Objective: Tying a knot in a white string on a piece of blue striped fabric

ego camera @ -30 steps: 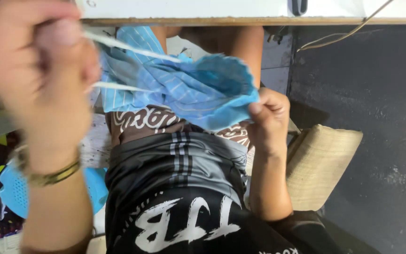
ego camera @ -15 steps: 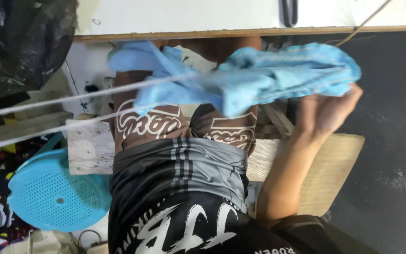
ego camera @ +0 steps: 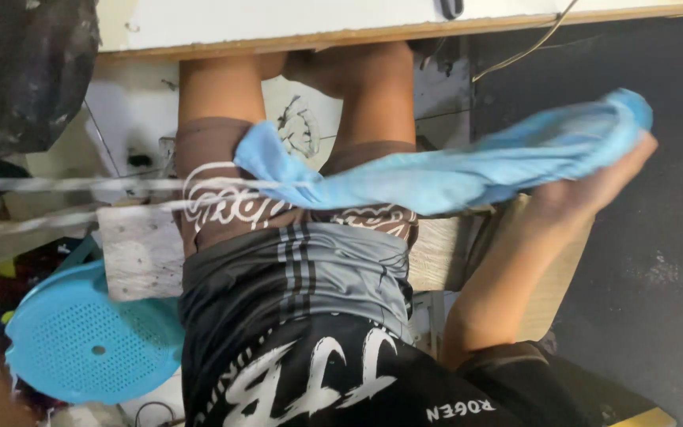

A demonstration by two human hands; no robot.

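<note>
Under the white table edge, your right hand has swung farther out, fingers closed on the bunched blue cloth, which now stretches across your thighs. White strings trail left; your left hand has gone from view.

One blue cloth, two white strings (taut), one turquoise perforated stool.

Light blue cloth, crumpled, stretched sideways above the lap; right end gripped, left end hanging free
</note>
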